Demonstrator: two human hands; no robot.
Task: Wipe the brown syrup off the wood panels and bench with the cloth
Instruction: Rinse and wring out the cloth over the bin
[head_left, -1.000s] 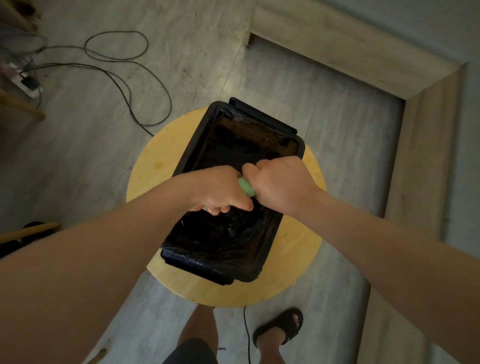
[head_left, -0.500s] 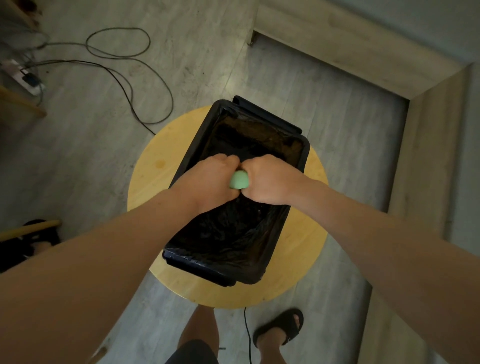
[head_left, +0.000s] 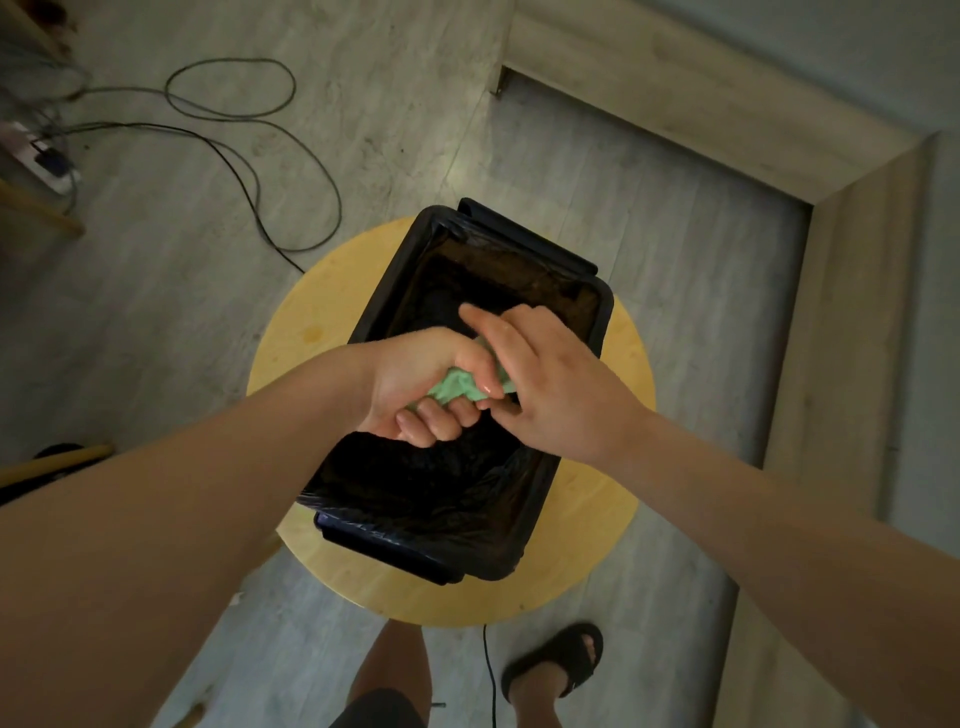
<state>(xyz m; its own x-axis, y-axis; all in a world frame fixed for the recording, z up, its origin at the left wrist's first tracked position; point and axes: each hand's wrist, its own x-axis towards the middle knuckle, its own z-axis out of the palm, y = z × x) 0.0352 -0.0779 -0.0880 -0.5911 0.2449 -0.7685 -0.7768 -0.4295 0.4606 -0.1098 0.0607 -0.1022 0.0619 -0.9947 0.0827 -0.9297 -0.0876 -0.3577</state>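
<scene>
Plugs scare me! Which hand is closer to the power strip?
Left. The left hand is over the bin, toward the power strip; the right hand is beyond it.

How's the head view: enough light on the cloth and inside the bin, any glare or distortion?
Head view: dim overall, one pale glare patch on the floor beyond the bin; the green cloth in the left hand reads sharp; a wet glint sits on that hand's thumb; the black bin liner swallows most detail inside; wide-angle stretch swells the left forearm toward the frame edge.
</scene>
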